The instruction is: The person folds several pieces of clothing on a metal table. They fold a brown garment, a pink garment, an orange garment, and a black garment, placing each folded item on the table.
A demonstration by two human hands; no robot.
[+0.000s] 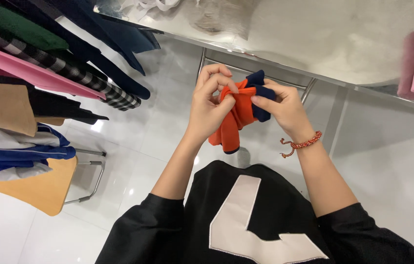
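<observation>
- Left hand [210, 105] and right hand [284, 108] both pinch shut on the small orange and navy garment [236, 117], held up off the bench [343, 44] so the cloth hangs free.

Both hands are gripping a soft matt knit cloth [233, 117], orange and navy; beyond them a table [314, 44] is showing brushed, dull-shining metal, and below them glossy white floor tiles [387, 166] are reflecting light

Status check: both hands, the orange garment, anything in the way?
Left hand and right hand both gripping the orange and navy garment. Garment bunched, held in the air below the table edge. Nothing between the hands.
</observation>
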